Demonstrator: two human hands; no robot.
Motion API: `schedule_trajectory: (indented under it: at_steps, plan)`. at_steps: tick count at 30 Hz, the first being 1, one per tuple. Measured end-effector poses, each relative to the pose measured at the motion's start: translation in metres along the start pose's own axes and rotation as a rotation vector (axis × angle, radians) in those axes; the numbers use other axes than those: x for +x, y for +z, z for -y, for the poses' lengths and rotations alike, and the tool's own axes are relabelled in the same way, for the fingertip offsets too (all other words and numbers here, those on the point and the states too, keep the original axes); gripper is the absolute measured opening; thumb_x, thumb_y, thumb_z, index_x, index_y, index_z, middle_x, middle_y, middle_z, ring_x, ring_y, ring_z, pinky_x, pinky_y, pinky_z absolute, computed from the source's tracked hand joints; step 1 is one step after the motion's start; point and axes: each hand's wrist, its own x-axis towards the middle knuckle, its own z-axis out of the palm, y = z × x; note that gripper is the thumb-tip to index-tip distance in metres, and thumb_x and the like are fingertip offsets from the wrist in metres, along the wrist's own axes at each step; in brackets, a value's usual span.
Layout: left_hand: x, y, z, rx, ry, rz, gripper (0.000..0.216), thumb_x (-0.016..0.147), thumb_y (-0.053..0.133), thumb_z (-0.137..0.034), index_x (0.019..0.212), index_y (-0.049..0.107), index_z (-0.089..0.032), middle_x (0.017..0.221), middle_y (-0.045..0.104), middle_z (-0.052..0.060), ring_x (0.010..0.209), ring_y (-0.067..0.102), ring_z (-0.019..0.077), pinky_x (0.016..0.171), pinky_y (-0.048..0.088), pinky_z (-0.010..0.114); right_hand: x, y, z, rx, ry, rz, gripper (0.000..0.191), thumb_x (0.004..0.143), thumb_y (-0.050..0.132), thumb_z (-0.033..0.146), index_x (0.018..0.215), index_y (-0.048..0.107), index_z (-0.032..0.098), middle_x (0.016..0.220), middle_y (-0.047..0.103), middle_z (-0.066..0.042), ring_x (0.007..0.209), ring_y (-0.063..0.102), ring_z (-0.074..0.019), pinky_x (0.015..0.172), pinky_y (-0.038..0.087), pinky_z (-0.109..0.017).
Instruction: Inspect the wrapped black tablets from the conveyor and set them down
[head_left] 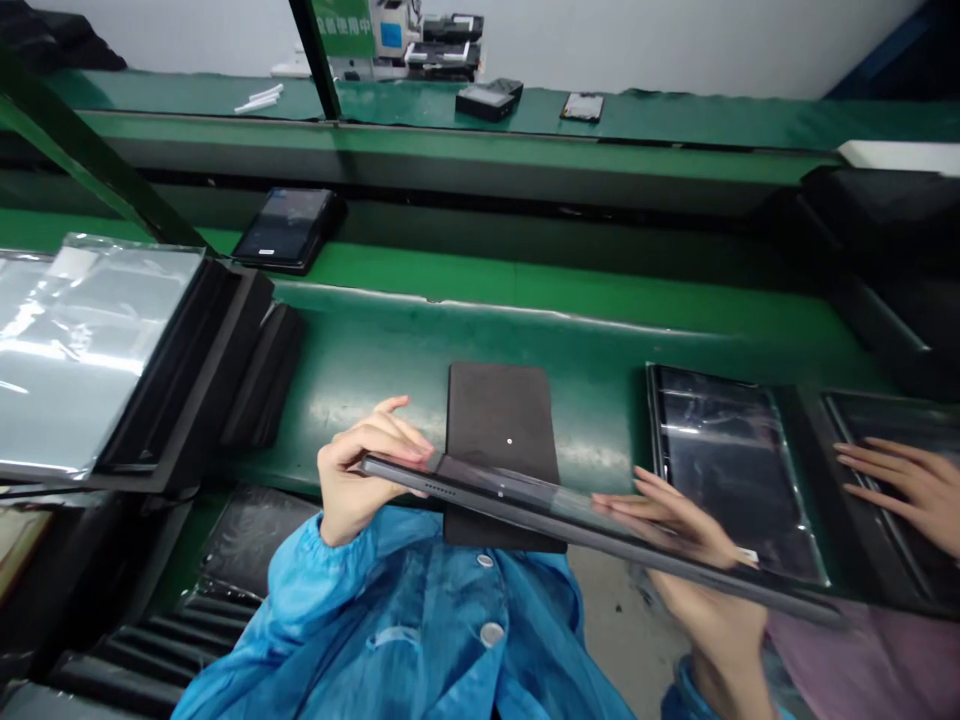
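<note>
I hold a thin dark tablet edge-on, nearly flat, low in front of my chest. My left hand grips its left end, thumb over the top edge. My right hand is under and around its right part, fingers spread along the glossy face. Just beyond the tablet a dark grey foam pad with a small white dot lies on the green belt.
Another tablet in clear film lies right of the pad; a co-worker's hand rests on one further right. At left stands a black tray stack topped with plastic bags. A tablet sits on the far belt.
</note>
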Motion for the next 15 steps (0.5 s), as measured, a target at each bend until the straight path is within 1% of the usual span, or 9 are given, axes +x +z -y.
schedule_trajectory:
  at_steps: [2, 4, 5, 6, 7, 9, 10, 12, 15]
  plan:
    - [0.004, 0.0, -0.009, 0.052, 0.011, 0.022, 0.01, 0.085, 0.086, -0.023, 0.09, 0.077, -0.023, 0.076, 0.076, -0.001, 0.071, 0.075, 0.0195, 0.111, 0.049, 0.051, -0.009, 0.007, -0.012, 0.011, 0.011, 0.071, 0.025, 0.095, 0.072, 0.02, 0.107, 0.08, 0.041, 0.095, 0.08, -0.005, 0.088, 0.079, -0.0349, 0.08, 0.069, -0.046]
    - [0.003, 0.001, -0.012, 0.082, 0.002, 0.021, 0.01, 0.085, 0.086, -0.024, 0.088, 0.077, -0.023, 0.076, 0.076, -0.001, 0.071, 0.075, 0.0194, 0.111, 0.049, 0.051, -0.016, 0.011, -0.02, 0.019, 0.043, 0.148, 0.029, 0.097, 0.065, 0.016, 0.107, 0.081, 0.038, 0.104, 0.08, -0.006, 0.098, 0.077, -0.037, 0.093, 0.067, -0.048]
    - [0.002, 0.002, -0.012, 0.09, 0.0, 0.019, 0.011, 0.085, 0.087, -0.024, 0.088, 0.076, -0.023, 0.076, 0.076, -0.001, 0.07, 0.075, 0.0192, 0.111, 0.049, 0.05, -0.018, 0.013, -0.021, 0.025, 0.068, 0.157, 0.03, 0.097, 0.062, 0.016, 0.108, 0.08, 0.037, 0.108, 0.079, -0.006, 0.104, 0.076, -0.0385, 0.095, 0.066, -0.051]
    - [0.0, 0.002, -0.011, 0.095, 0.0, 0.016, 0.011, 0.085, 0.087, -0.023, 0.087, 0.076, -0.023, 0.076, 0.076, -0.002, 0.07, 0.075, 0.0189, 0.111, 0.049, 0.05, -0.017, 0.016, -0.018, 0.031, 0.092, 0.145, 0.03, 0.098, 0.061, 0.017, 0.108, 0.08, 0.038, 0.109, 0.079, -0.005, 0.108, 0.074, -0.0399, 0.094, 0.066, -0.053]
    - [-0.001, 0.002, -0.011, 0.098, 0.001, 0.015, 0.011, 0.085, 0.086, -0.022, 0.087, 0.076, -0.023, 0.077, 0.076, -0.002, 0.07, 0.075, 0.0186, 0.112, 0.048, 0.049, -0.013, 0.02, -0.014, 0.035, 0.11, 0.119, 0.027, 0.097, 0.064, 0.02, 0.108, 0.08, 0.039, 0.109, 0.079, -0.004, 0.11, 0.073, -0.0412, 0.089, 0.068, -0.055]
    - [-0.002, 0.002, -0.01, 0.1, 0.003, 0.018, 0.01, 0.085, 0.086, -0.021, 0.087, 0.076, -0.024, 0.077, 0.077, -0.002, 0.071, 0.075, 0.0184, 0.112, 0.048, 0.049, 0.003, 0.032, 0.002, 0.036, 0.108, 0.067, 0.021, 0.092, 0.075, 0.026, 0.105, 0.079, 0.042, 0.101, 0.078, -0.002, 0.107, 0.074, -0.0425, 0.075, 0.071, -0.056]
    - [-0.002, 0.002, -0.01, 0.098, 0.005, 0.018, 0.01, 0.086, 0.085, -0.02, 0.088, 0.076, -0.024, 0.078, 0.077, -0.002, 0.071, 0.075, 0.0183, 0.113, 0.047, 0.048, 0.014, 0.038, 0.01, 0.029, 0.094, 0.069, 0.022, 0.088, 0.081, 0.028, 0.104, 0.079, 0.042, 0.098, 0.077, -0.002, 0.105, 0.075, -0.0424, 0.072, 0.071, -0.055]
    - [-0.002, 0.002, -0.01, 0.084, 0.012, 0.022, 0.01, 0.086, 0.085, -0.019, 0.089, 0.076, -0.023, 0.079, 0.077, -0.002, 0.072, 0.075, 0.0174, 0.114, 0.047, 0.047, 0.034, 0.049, 0.026, -0.006, 0.072, 0.078, 0.026, 0.083, 0.087, 0.03, 0.104, 0.079, 0.042, 0.096, 0.076, -0.001, 0.103, 0.075, -0.0415, 0.071, 0.071, -0.054]
    - [-0.002, 0.0, -0.007, 0.06, 0.017, 0.027, 0.008, 0.088, 0.083, -0.021, 0.089, 0.076, -0.024, 0.079, 0.077, -0.003, 0.078, 0.076, 0.0175, 0.116, 0.045, 0.045, 0.047, 0.052, 0.039, -0.115, 0.042, 0.049, 0.023, 0.083, 0.087, 0.031, 0.102, 0.079, 0.04, 0.096, 0.076, -0.002, 0.102, 0.075, -0.0396, 0.075, 0.069, -0.054]
